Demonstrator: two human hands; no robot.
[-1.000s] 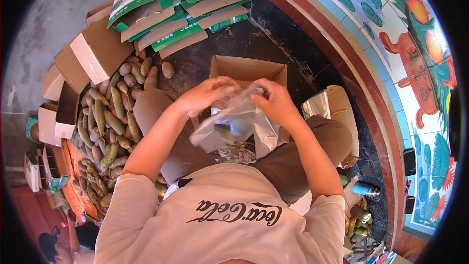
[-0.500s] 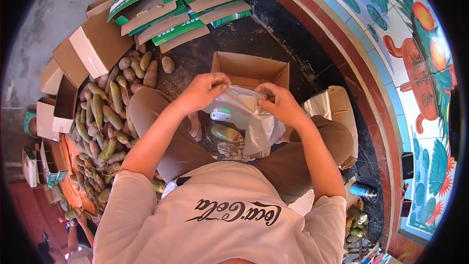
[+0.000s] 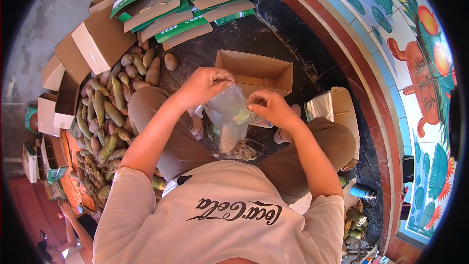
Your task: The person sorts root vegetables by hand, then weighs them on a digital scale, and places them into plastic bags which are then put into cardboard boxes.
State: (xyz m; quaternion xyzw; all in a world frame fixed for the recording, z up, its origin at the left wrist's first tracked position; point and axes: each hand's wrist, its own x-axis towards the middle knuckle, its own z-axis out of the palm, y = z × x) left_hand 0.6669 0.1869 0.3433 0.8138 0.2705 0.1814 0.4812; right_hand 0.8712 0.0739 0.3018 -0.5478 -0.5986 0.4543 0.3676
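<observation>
The left hand point(image 3: 207, 85) is pinching a plastic bag point(image 3: 226, 107) by its top, on the near side of the carton point(image 3: 254, 62). The right hand point(image 3: 269, 106) is meeting the bag's edge; whether gripping, I cannot tell. I am judging it light, limp, slippery, best held by the rim. Left of the carton, vegetables point(image 3: 114, 114) are lying heaped.

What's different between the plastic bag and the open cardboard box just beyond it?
The plastic bag is thin and see-through; the cardboard box is brown and opaque. The plastic bag hangs limp from the left hand; the cardboard box sits stiff on the floor. Both are in front of the person.
</observation>
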